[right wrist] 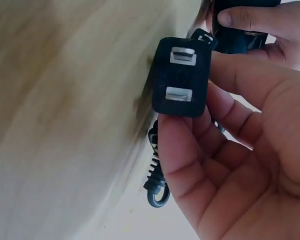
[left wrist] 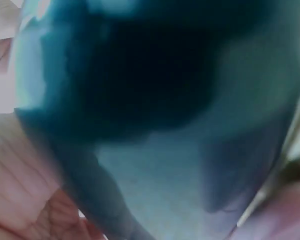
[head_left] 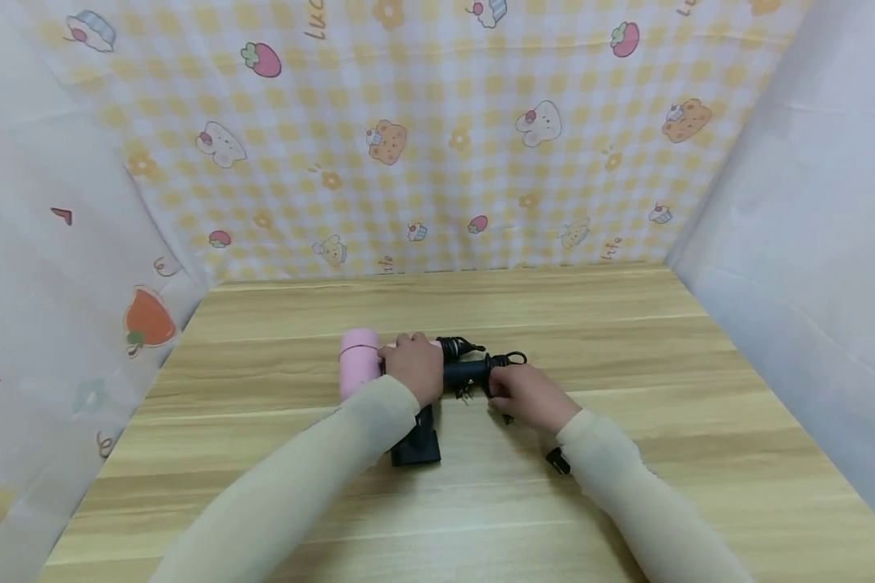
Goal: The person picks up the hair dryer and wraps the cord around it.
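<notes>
In the head view my left hand [head_left: 417,368] grips a black hair dryer [head_left: 465,374] from above and hides part of its body. The black nozzle [head_left: 417,449] points toward me and the handle lies to the right. Close up, a glossy dark surface [left wrist: 155,75] fills the left wrist view. At the handle's end my right hand [head_left: 531,397] pinches a black plug [right wrist: 181,77] between thumb and fingers, its two flat metal prongs facing the right wrist camera. A ribbed black cord end [right wrist: 155,180] hangs beside the thumb.
A pink hair dryer [head_left: 360,364] lies just behind and left of the black one, partly covered by my left hand. Its black cord [head_left: 458,348] is coiled at the handle's end. Both lie on a wooden table [head_left: 627,340] with a patterned cloth [head_left: 437,186] behind.
</notes>
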Demonstrator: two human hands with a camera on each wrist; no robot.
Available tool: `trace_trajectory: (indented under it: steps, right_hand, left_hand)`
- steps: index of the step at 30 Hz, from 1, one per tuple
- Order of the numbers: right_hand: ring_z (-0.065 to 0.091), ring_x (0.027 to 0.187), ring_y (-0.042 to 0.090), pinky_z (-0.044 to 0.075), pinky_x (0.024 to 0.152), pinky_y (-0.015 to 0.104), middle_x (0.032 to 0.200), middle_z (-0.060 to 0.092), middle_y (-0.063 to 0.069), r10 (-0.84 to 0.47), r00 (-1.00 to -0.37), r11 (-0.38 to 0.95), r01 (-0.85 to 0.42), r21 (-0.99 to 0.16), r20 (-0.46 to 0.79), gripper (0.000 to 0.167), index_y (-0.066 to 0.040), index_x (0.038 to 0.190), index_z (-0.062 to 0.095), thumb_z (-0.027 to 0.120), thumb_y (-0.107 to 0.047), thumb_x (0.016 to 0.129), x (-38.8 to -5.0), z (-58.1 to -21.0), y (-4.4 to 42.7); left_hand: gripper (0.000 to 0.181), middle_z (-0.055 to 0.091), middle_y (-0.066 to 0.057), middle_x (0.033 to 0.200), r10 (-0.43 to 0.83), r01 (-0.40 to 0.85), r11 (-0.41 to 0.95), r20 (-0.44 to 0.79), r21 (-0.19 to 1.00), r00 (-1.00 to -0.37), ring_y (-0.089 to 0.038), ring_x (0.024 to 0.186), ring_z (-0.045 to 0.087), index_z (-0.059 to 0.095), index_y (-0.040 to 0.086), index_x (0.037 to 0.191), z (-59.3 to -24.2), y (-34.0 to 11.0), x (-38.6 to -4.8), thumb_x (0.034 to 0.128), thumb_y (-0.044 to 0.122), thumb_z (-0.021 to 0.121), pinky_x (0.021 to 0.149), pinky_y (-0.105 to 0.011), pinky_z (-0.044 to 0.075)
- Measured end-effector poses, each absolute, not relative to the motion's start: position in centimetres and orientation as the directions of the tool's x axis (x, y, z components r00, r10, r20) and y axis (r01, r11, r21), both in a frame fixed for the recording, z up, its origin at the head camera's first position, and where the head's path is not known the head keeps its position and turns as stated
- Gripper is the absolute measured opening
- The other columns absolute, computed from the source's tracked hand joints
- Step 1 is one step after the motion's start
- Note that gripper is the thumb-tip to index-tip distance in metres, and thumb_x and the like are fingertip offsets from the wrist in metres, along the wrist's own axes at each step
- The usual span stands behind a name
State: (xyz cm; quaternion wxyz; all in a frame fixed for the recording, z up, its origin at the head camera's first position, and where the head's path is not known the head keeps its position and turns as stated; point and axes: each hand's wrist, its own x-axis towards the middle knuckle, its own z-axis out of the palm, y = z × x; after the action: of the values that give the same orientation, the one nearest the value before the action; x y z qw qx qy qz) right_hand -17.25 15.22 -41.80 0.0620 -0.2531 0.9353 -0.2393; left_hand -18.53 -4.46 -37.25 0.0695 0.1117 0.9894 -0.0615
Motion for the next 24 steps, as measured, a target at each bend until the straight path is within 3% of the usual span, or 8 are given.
trace_trajectory:
  steps: [10,19,22,24]
  right_hand:
    - [0.050,0.066,0.010,0.045,0.063,0.029,0.074,0.056,-0.006,-0.573,-0.819,0.730,-0.494,-0.471,-0.030,0.013,-0.011,0.086,0.064,0.073,-0.002,0.085,-17.2,-41.8,15.2]
    - [0.051,0.067,0.010,0.046,0.065,0.029,0.077,0.058,-0.006,-0.584,-0.807,0.729,-0.474,-0.494,-0.089,0.009,-0.013,0.088,0.064,0.071,-0.007,0.088,-17.3,-41.4,15.5]
    - [0.052,0.067,0.010,0.046,0.064,0.030,0.077,0.059,-0.007,-0.577,-0.810,0.723,-0.447,-0.526,-0.105,0.006,-0.014,0.091,0.064,0.070,-0.014,0.092,-17.3,-40.9,15.9]
    - [0.054,0.069,0.010,0.047,0.065,0.031,0.079,0.060,-0.007,-0.568,-0.817,0.717,-0.431,-0.548,-0.100,0.005,-0.015,0.093,0.064,0.067,-0.018,0.094,-17.3,-40.5,16.3]
  left_hand:
    - [0.029,0.057,-0.011,0.108,0.220,0.218,0.975,-0.091,0.034,-0.971,-0.031,0.098,0.052,0.074,0.015,0.101,-37.9,-6.1,-20.0,0.0783,0.032,0.080,0.070,-0.053,0.051]
    - [0.029,0.054,-0.011,0.111,0.262,0.253,0.963,-0.109,0.092,-0.959,-0.030,0.102,0.048,0.074,0.016,0.090,-37.8,-7.2,-20.8,0.0761,0.040,0.082,0.078,-0.049,0.048]
    - [0.032,0.052,-0.009,0.110,0.295,0.277,0.951,-0.135,0.139,-0.946,-0.028,0.100,0.045,0.074,0.019,0.096,-38.0,-7.7,-21.1,0.0782,0.045,0.080,0.077,-0.047,0.046]
    - [0.040,0.051,-0.010,0.112,0.318,0.288,0.939,-0.162,0.186,-0.934,-0.029,0.100,0.044,0.073,0.018,0.109,-37.5,-8.1,-20.9,0.0807,0.046,0.077,0.078,-0.047,0.045]
